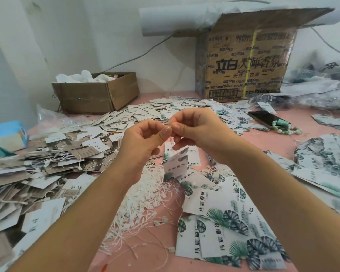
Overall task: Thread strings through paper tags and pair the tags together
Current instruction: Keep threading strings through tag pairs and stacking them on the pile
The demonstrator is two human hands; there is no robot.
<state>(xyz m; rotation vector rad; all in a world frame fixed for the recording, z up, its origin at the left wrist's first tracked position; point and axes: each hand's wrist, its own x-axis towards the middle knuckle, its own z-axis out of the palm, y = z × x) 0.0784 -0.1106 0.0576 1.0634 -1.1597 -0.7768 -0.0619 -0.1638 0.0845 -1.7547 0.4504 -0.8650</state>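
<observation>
String — between fingers of left hand and right hand

- Illumination: soft, diffuse and moderately bright, even across the bench. The source is out of frame.
- Shadows: faint and soft-edged, seen mainly at the base of the small box.
- Highlights: the white roll at the top is nearly washed out and shows little surface detail.
- Focus: sharpest at centre, where the left hand and right hand pinch a string. Print on the hanging tag is legible.
- Blur: the plastic bags at the right edge are smeared.
- Distortion: wide-angle. The large box leans, and lines bow towards the frame edges.
</observation>
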